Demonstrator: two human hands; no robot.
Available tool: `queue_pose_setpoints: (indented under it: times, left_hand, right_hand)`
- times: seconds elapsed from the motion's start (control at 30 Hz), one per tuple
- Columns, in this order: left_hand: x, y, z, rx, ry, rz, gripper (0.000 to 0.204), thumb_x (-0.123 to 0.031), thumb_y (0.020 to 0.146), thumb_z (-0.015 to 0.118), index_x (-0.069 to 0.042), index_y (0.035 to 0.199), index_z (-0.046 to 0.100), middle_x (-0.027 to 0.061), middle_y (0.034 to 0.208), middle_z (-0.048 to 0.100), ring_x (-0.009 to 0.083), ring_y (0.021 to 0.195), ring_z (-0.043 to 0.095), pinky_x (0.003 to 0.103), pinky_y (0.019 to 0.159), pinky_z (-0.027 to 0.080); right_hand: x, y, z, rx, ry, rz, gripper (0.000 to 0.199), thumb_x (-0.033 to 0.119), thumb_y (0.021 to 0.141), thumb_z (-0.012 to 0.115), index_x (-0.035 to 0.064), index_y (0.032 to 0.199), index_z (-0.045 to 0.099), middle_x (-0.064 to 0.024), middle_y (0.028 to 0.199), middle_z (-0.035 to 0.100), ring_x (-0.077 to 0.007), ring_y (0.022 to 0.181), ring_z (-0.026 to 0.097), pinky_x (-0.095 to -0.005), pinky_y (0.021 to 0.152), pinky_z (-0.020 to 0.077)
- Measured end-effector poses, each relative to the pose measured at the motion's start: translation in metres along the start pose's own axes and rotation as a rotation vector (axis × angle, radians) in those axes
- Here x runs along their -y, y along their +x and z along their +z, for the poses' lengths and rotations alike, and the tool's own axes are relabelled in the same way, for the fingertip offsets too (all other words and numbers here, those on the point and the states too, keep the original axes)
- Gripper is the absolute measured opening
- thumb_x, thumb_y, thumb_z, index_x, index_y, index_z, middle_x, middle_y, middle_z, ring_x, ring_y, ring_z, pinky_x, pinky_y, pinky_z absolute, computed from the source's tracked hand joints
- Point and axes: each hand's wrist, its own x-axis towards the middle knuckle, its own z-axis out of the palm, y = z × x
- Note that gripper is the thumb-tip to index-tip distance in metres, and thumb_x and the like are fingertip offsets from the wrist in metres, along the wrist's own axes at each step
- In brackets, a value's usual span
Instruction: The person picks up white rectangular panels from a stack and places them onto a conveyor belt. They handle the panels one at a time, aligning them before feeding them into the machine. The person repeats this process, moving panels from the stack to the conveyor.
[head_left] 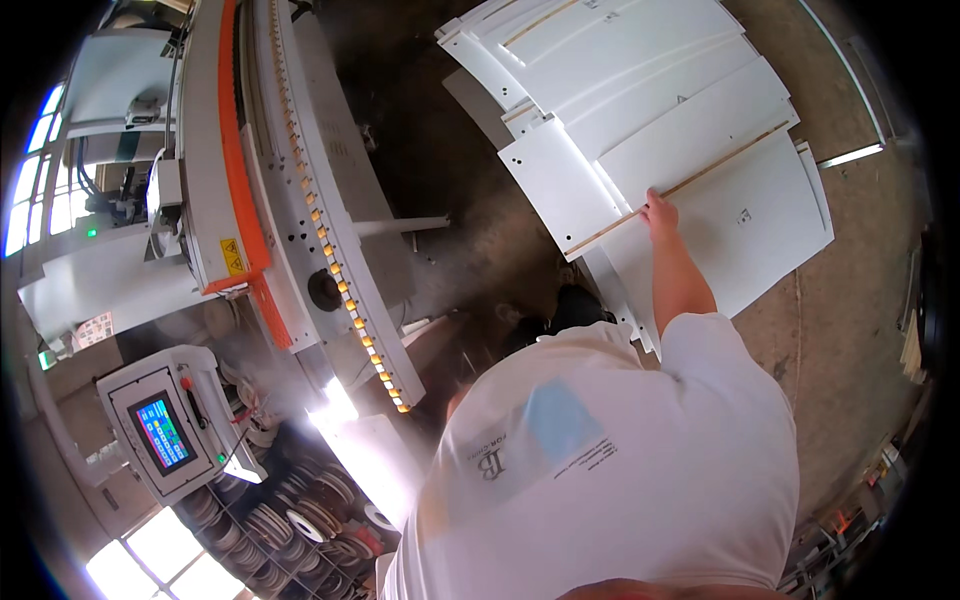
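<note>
My right hand (659, 217) reaches forward to a stack of white panels and is closed on the long edge of one white panel (562, 190). That edge is raw and brown, and small drilled holes show near the panel's left corners. Beneath my right forearm lies another white panel (765, 225). More white panels (640, 65) overlap farther back in the stack. My left hand is out of sight behind my white shirt; only a sliver of skin shows at the shirt's left side.
Along my left runs a long machine (335, 200) with an orange strip (240, 150) and a row of yellow rollers (340, 285). Its control panel (163, 425) has a lit screen. Rolls of banding (310, 520) fill a rack at the lower left. Concrete floor (850, 300) shows at right.
</note>
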Motion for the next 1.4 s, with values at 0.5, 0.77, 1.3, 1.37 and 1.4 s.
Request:
queue_pose_setpoints:
  times: [0.5,0.77,1.3,1.37,1.4]
  left_hand:
    - [-0.058,0.064,-0.03,-0.065,0.018,0.327,0.019,-0.023,0.091,0.068,-0.014,0.107,0.072,0.0081,0.1,0.072,0.0199,0.098,0.069,0.031,0.084,0.054]
    - [-0.021,0.095,-0.018,0.075,-0.026,0.227,0.029,-0.027,0.093,0.068,-0.007,0.114,0.068,0.0105,0.106,0.07,0.0191,0.105,0.067,0.031,0.088,0.053]
    - [-0.039,0.07,-0.005,-0.192,-0.083,0.216,0.035,-0.031,0.093,0.065,-0.007,0.117,0.07,0.0144,0.101,0.074,0.0269,0.097,0.072,0.034,0.087,0.054]
    - [-0.079,0.059,-0.018,-0.218,-0.094,0.077,0.035,-0.031,0.093,0.066,-0.007,0.118,0.07,0.0137,0.099,0.074,0.0254,0.094,0.072,0.034,0.085,0.054]
    - [-0.101,0.055,-0.026,-0.222,-0.096,0.011,0.035,-0.03,0.093,0.066,-0.007,0.118,0.07,0.0134,0.099,0.074,0.0247,0.093,0.072,0.034,0.085,0.054]
  right_hand:
    - [-0.094,-0.062,-0.109,0.127,0.109,0.347,0.041,0.045,0.089,0.073,0.0109,0.109,0.063,-0.0033,0.088,0.063,-0.0188,0.078,0.064,-0.0413,0.08,0.0577]
    - [-0.057,-0.082,-0.074,-0.065,0.222,0.231,0.09,0.061,0.077,0.078,0.0079,0.144,0.051,-0.013,0.142,0.056,-0.0279,0.13,0.051,-0.0478,0.107,0.0407]
    - [-0.009,-0.118,-0.075,-0.709,-0.302,-0.392,0.089,0.059,0.072,0.082,-0.0167,0.116,0.063,-0.0302,0.117,0.068,-0.0427,0.114,0.063,-0.0468,0.099,0.0484]
    - [0.01,-0.146,-0.082,-0.648,-0.472,-0.464,0.084,0.059,0.074,0.081,-0.0127,0.114,0.066,-0.0292,0.114,0.069,-0.0439,0.11,0.064,-0.0475,0.096,0.0497]
    - [0.024,-0.165,-0.086,-0.625,-0.553,-0.495,0.081,0.059,0.075,0.08,-0.0108,0.113,0.067,-0.0286,0.113,0.069,-0.0444,0.108,0.065,-0.0479,0.095,0.0503]
